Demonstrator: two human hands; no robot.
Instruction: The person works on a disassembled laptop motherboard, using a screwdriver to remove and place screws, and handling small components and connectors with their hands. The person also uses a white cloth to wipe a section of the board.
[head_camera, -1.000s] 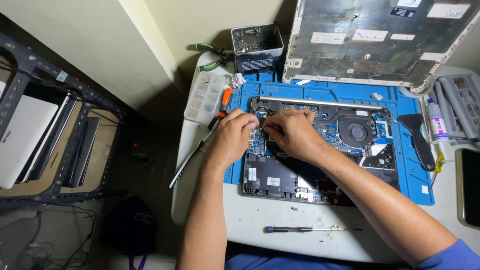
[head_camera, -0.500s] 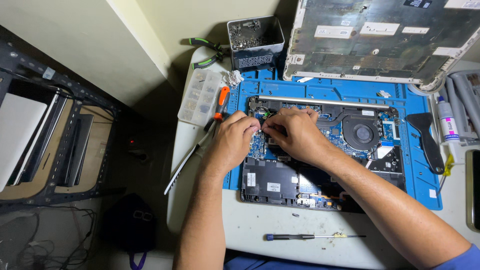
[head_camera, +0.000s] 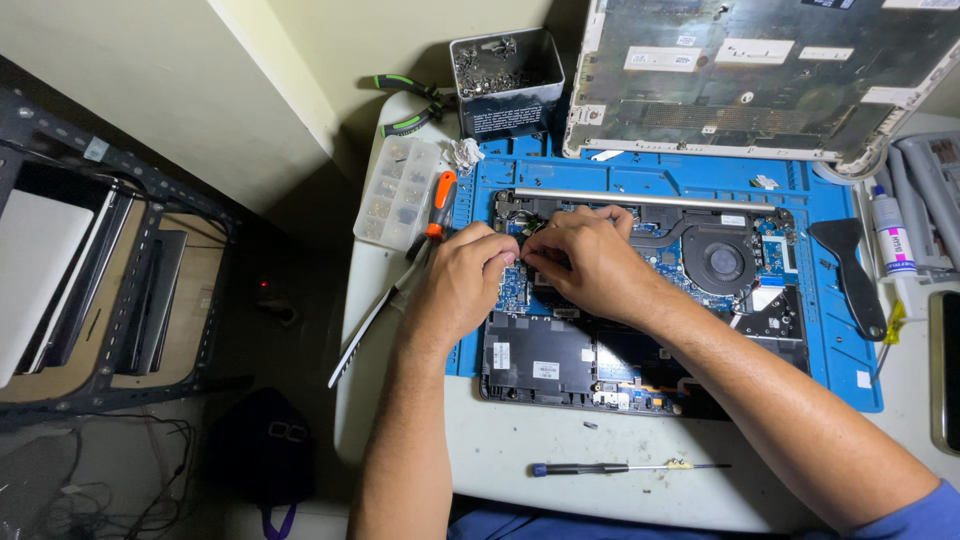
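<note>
- The left hand (head_camera: 462, 277) is held palm down, its fingers curled and its fingertips pressed toward those of the other hand.
- The right hand (head_camera: 583, 258) is set just beside it, knuckles up, with fingers bent and pinched together at the tips.
- Both forearms are bare and are extended forward from the lower edge of the view, the right one angled in from the lower right.

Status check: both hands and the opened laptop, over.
Left hand and right hand together, fingertips pinching at the board of the open laptop on the blue mat. Grip contents hidden. Orange-handled screwdriver lies beside the left hand.
</note>
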